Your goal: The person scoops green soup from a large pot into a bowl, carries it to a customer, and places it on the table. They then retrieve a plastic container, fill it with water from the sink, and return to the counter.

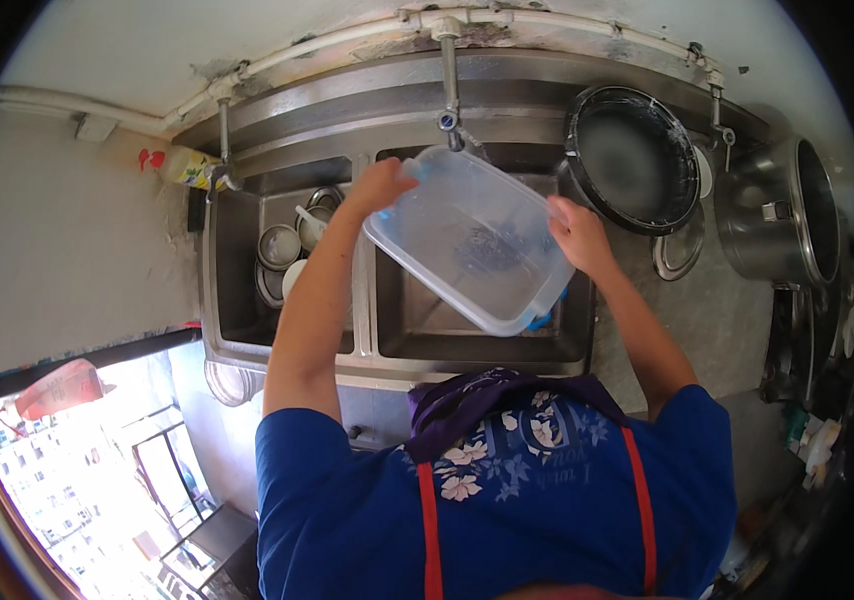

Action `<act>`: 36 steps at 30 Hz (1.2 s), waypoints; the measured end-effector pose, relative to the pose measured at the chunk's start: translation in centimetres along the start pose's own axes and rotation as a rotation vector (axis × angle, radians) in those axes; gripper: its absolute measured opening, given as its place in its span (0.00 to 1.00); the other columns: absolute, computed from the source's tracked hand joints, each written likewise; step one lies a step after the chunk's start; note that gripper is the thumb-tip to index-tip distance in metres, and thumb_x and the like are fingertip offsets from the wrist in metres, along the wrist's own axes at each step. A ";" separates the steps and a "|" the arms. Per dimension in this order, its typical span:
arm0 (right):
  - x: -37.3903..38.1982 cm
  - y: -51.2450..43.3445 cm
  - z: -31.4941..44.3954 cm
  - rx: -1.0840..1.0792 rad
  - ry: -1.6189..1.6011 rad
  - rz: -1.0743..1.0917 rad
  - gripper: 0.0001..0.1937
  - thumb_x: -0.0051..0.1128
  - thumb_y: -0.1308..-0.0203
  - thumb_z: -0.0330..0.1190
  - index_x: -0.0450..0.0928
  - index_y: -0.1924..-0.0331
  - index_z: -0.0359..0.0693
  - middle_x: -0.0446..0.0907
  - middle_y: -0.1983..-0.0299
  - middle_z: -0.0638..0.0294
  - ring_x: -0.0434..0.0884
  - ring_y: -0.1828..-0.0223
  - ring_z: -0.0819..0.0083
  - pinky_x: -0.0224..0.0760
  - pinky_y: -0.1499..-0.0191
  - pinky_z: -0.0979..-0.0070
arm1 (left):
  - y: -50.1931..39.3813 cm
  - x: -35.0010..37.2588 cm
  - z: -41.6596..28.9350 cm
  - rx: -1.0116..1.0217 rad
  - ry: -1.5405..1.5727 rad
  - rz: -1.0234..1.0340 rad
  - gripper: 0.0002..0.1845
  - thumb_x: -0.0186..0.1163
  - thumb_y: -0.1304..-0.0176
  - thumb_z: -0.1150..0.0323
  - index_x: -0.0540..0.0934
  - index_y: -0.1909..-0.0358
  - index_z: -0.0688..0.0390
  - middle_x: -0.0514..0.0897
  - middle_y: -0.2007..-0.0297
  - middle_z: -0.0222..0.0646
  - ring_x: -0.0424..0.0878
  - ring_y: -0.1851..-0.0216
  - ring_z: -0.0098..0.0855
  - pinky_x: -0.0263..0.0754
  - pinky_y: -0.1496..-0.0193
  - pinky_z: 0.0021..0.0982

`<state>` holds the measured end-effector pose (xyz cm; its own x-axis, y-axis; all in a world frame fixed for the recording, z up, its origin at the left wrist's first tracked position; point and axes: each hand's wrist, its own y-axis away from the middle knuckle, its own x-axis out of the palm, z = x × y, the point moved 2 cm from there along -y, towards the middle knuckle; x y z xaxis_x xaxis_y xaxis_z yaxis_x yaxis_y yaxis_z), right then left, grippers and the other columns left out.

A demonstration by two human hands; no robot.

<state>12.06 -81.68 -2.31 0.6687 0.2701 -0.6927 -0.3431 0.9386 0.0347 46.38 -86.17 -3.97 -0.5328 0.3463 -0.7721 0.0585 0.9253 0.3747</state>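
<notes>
A translucent plastic storage tub (464,247) with blue side latches is held over the right basin of a stainless steel double sink (363,262). My left hand (385,186) grips its rim at the upper left, and my right hand (579,232) grips the rim on the right side. The tub is turned at an angle, close below the middle faucet (451,112). Whether water is running into it I cannot tell. In the left basin, partly behind my left forearm, lie several metal bowls (279,247) and a white spoon (310,219).
A large black pan (629,161) leans at the sink's right end, partly over a metal lid (678,247). Farther right lies a big steel pot (764,214). A yellow-labelled bottle (190,166) is beside the left faucet (224,142). Wall pipes (337,37) run behind the sink.
</notes>
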 end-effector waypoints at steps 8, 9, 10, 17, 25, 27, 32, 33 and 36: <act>0.6 -4.3 7.0 -0.285 -0.014 -0.039 0.30 0.53 0.47 0.29 0.59 0.38 0.36 0.65 0.40 0.48 0.66 0.40 0.51 0.64 0.43 0.66 | 5.8 -5.9 0.2 -0.133 -0.143 -0.146 0.21 0.61 0.53 0.58 0.79 0.63 0.66 0.81 0.64 0.54 0.79 0.59 0.50 0.73 0.56 0.43; 0.9 -5.0 7.9 -0.304 -0.042 -0.043 0.29 0.52 0.47 0.29 0.60 0.39 0.34 0.66 0.41 0.48 0.66 0.40 0.51 0.62 0.42 0.65 | 6.3 -6.1 -0.1 -0.164 -0.141 -0.173 0.21 0.60 0.53 0.58 0.79 0.63 0.66 0.80 0.63 0.54 0.79 0.58 0.50 0.73 0.55 0.43; 1.1 -5.6 8.7 -0.323 -0.070 -0.048 0.28 0.52 0.47 0.29 0.60 0.40 0.33 0.67 0.42 0.47 0.66 0.41 0.51 0.61 0.41 0.64 | 6.8 -6.3 -0.6 -0.197 -0.145 -0.214 0.20 0.60 0.52 0.59 0.79 0.63 0.66 0.80 0.62 0.54 0.79 0.57 0.50 0.74 0.55 0.43; 3.0 -7.3 11.1 -0.389 0.089 -0.105 0.25 0.49 0.48 0.26 0.64 0.43 0.33 0.67 0.42 0.47 0.65 0.40 0.52 0.60 0.40 0.64 | 6.8 -5.3 -5.1 -0.371 -0.080 -0.334 0.20 0.57 0.52 0.63 0.77 0.59 0.67 0.81 0.58 0.49 0.79 0.53 0.48 0.74 0.52 0.42; 4.8 -6.4 12.3 -0.247 0.132 0.017 0.31 0.48 0.50 0.25 0.56 0.38 0.30 0.56 0.37 0.38 0.61 0.37 0.47 0.58 0.38 0.66 | 10.6 -3.5 -2.8 -0.333 0.029 -0.404 0.29 0.63 0.54 0.59 0.71 0.55 0.70 0.80 0.58 0.54 0.78 0.53 0.49 0.73 0.52 0.41; 6.6 -6.4 13.1 -0.158 0.109 0.086 0.33 0.48 0.50 0.25 0.52 0.37 0.29 0.52 0.36 0.35 0.60 0.37 0.45 0.57 0.37 0.65 | 12.0 -3.1 -2.1 -0.319 0.045 -0.409 0.28 0.63 0.54 0.60 0.71 0.57 0.71 0.80 0.60 0.54 0.78 0.54 0.50 0.72 0.52 0.43; 7.4 -5.7 12.1 -0.316 -0.012 0.013 0.37 0.50 0.50 0.25 0.46 0.35 0.30 0.47 0.34 0.37 0.59 0.36 0.46 0.57 0.37 0.63 | 16.9 -3.1 -1.7 -0.201 0.027 -0.484 0.22 0.62 0.57 0.66 0.71 0.61 0.70 0.80 0.65 0.53 0.78 0.58 0.51 0.72 0.54 0.43; 7.4 -4.6 11.6 -0.427 -0.057 0.003 0.34 0.50 0.50 0.25 0.50 0.36 0.31 0.51 0.35 0.39 0.61 0.37 0.47 0.57 0.37 0.64 | 18.4 -3.2 -1.7 -0.188 0.079 -0.493 0.21 0.61 0.58 0.67 0.71 0.62 0.69 0.80 0.66 0.52 0.78 0.59 0.51 0.71 0.55 0.43; 8.9 -0.4 10.9 -0.568 -0.037 0.143 0.28 0.51 0.50 0.24 0.61 0.42 0.31 0.64 0.42 0.45 0.67 0.42 0.53 0.60 0.40 0.65 | 22.7 -4.1 -2.1 -0.160 0.288 -0.595 0.16 0.58 0.60 0.71 0.71 0.66 0.67 0.78 0.72 0.50 0.77 0.67 0.49 0.70 0.62 0.41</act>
<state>25.39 -77.27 -0.64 0.6091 0.4025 -0.6833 -0.7246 0.6328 -0.2732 48.09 -66.91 8.83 -0.6405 -0.2904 -0.7109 -0.4284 0.9034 0.0169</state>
